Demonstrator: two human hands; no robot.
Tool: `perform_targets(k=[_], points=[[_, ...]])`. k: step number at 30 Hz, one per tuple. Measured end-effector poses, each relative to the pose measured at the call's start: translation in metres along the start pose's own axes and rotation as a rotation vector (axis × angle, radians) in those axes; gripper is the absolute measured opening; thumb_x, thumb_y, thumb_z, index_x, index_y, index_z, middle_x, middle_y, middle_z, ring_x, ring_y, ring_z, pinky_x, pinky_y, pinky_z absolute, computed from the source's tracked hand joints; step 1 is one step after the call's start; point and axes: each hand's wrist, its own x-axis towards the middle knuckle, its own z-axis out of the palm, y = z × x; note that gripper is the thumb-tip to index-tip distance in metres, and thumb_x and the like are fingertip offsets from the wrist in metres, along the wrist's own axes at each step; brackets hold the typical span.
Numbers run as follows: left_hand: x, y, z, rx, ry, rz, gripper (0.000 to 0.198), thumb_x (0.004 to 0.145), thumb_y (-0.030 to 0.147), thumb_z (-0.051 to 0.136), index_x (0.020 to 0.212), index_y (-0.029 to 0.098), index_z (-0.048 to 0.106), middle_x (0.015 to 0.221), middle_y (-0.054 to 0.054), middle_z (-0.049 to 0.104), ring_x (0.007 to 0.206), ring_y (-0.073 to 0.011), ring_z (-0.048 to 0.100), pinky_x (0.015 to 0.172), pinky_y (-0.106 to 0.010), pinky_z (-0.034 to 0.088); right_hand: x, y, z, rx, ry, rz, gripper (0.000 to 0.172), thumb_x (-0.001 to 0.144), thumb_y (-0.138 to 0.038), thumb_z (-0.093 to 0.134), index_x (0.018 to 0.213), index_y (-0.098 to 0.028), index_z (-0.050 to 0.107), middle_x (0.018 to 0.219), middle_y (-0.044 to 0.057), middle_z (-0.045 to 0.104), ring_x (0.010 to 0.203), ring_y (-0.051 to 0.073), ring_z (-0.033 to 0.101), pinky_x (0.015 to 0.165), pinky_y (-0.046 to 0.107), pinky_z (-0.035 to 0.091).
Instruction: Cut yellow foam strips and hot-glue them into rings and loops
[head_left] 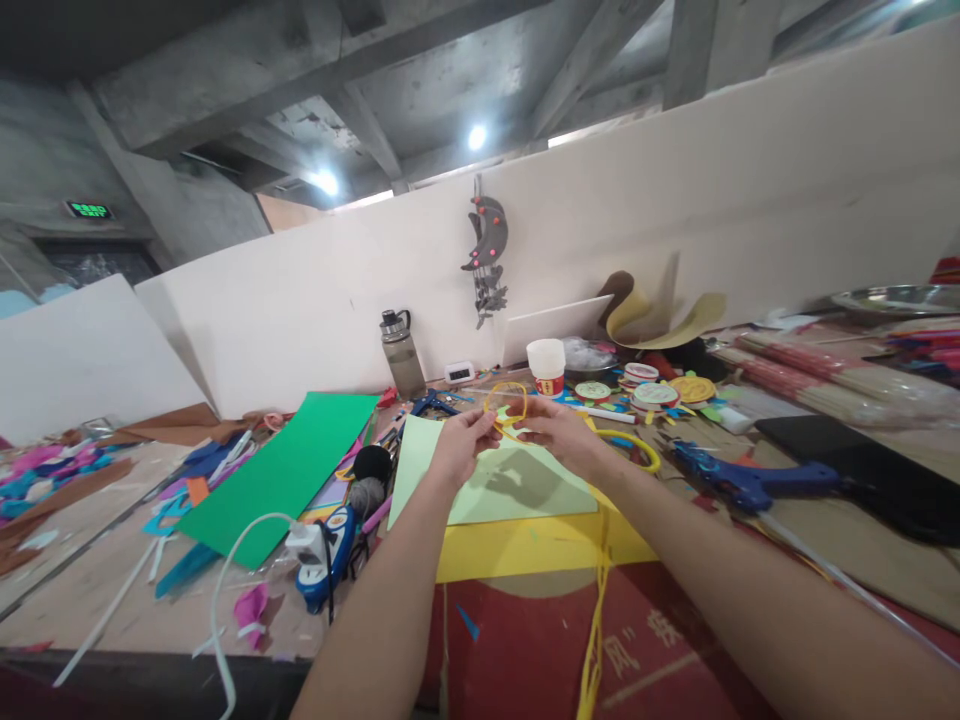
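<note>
Above a pale green sheet [480,490], both hands pinch a thin yellow cord [517,388] that forms a small loop between them. The fingertips of my left hand [461,447] are closed on the loop's left side. My right hand [562,435] grips its right side, with thumb and fingers close together. Long yellow strands [598,620] hang down below my right wrist and past the table's front edge. Under the green sheet lies a yellow sheet [487,552]. Whether the cord is knotted is too small to tell.
A hot glue gun [757,478] and a black tray-like slab [862,470] lie at right. Left are a green sheet [281,475] and a blue power strip [328,560] with a white cable [217,600]. A bottle [403,360] and paper cups [547,365] stand behind.
</note>
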Motion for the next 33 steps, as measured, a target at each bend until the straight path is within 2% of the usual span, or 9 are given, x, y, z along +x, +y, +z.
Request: perform_targets(k=[3, 6, 10, 16, 19, 22, 25, 28, 33], points=[[0.001, 0.001, -0.003, 0.115, 0.016, 0.021, 0.034, 0.06, 0.038, 0.076, 0.074, 0.009, 0.064, 0.06, -0.002, 0.058, 0.053, -0.0074, 0.053, 0.052, -0.02, 0.043, 0.0, -0.006, 0.0, 0.054, 0.076, -0.066, 0.032, 0.07, -0.03, 0.063, 0.101, -0.029, 0.063, 0.088, -0.001, 0.067, 0.07, 0.012, 0.059, 0.063, 0.026, 0.05], [0.0, 0.002, -0.003, 0.103, 0.013, 0.007, 0.034, 0.06, 0.039, 0.075, 0.074, 0.009, 0.064, 0.063, -0.002, 0.059, 0.054, -0.0072, 0.053, 0.052, -0.02, 0.042, 0.0, -0.008, 0.0, -0.103, 0.13, -0.116, 0.039, 0.071, -0.035, 0.064, 0.11, -0.029, 0.061, 0.08, -0.001, 0.066, 0.065, 0.011, 0.058, 0.062, 0.027, 0.05], [-0.002, 0.004, -0.003, 0.046, 0.051, -0.02, 0.034, 0.061, 0.038, 0.076, 0.073, 0.008, 0.064, 0.062, -0.003, 0.059, 0.054, -0.0066, 0.053, 0.051, -0.019, 0.041, 0.0, -0.005, 0.002, -0.28, 0.155, -0.14, 0.033, 0.07, -0.033, 0.065, 0.1, -0.021, 0.068, 0.073, 0.0, 0.066, 0.062, 0.012, 0.057, 0.065, 0.029, 0.05], [0.001, -0.006, -0.003, 0.052, 0.065, -0.057, 0.033, 0.061, 0.034, 0.076, 0.076, 0.008, 0.063, 0.059, -0.001, 0.057, 0.052, -0.0063, 0.053, 0.05, -0.018, 0.043, 0.003, 0.003, -0.004, -0.335, 0.196, -0.166, 0.036, 0.07, -0.035, 0.065, 0.102, -0.018, 0.07, 0.074, 0.003, 0.068, 0.058, 0.011, 0.055, 0.06, 0.028, 0.048], [0.004, -0.012, -0.004, 0.022, 0.081, -0.067, 0.033, 0.06, 0.032, 0.077, 0.076, 0.008, 0.063, 0.059, -0.001, 0.056, 0.053, -0.0062, 0.053, 0.051, -0.018, 0.044, 0.003, 0.004, -0.005, -0.277, 0.211, -0.132, 0.039, 0.068, -0.036, 0.067, 0.101, -0.017, 0.07, 0.075, 0.003, 0.068, 0.059, 0.011, 0.055, 0.059, 0.026, 0.048], [0.005, -0.014, -0.004, -0.004, 0.081, -0.07, 0.033, 0.06, 0.032, 0.077, 0.077, 0.008, 0.063, 0.058, -0.001, 0.057, 0.052, -0.0057, 0.052, 0.051, -0.018, 0.043, 0.001, 0.002, -0.003, -0.113, 0.214, -0.068, 0.038, 0.069, -0.041, 0.068, 0.101, -0.021, 0.068, 0.078, 0.003, 0.067, 0.063, 0.011, 0.057, 0.059, 0.025, 0.05], [0.004, -0.015, -0.004, -0.008, 0.072, -0.064, 0.032, 0.061, 0.032, 0.077, 0.078, 0.007, 0.064, 0.058, -0.001, 0.057, 0.051, -0.0055, 0.052, 0.051, -0.018, 0.043, -0.001, -0.001, -0.001, -0.012, 0.205, 0.016, 0.03, 0.069, -0.044, 0.068, 0.089, -0.021, 0.066, 0.079, 0.004, 0.067, 0.064, 0.011, 0.056, 0.058, 0.024, 0.049], [0.004, -0.015, -0.004, -0.007, 0.074, -0.064, 0.032, 0.061, 0.03, 0.077, 0.078, 0.007, 0.064, 0.057, -0.001, 0.058, 0.051, -0.0055, 0.052, 0.051, -0.018, 0.043, -0.001, -0.001, -0.001, -0.034, 0.16, 0.067, 0.029, 0.066, -0.044, 0.071, 0.077, -0.017, 0.065, 0.078, 0.005, 0.067, 0.061, 0.009, 0.054, 0.058, 0.023, 0.048], [0.004, -0.015, -0.004, -0.03, 0.071, -0.068, 0.029, 0.062, 0.029, 0.076, 0.077, 0.007, 0.063, 0.057, -0.001, 0.058, 0.05, -0.0055, 0.052, 0.05, -0.017, 0.043, 0.001, 0.0, -0.003, -0.1, 0.136, 0.047, 0.034, 0.063, -0.047, 0.071, 0.075, -0.016, 0.064, 0.072, 0.004, 0.065, 0.06, 0.01, 0.054, 0.059, 0.024, 0.047]])
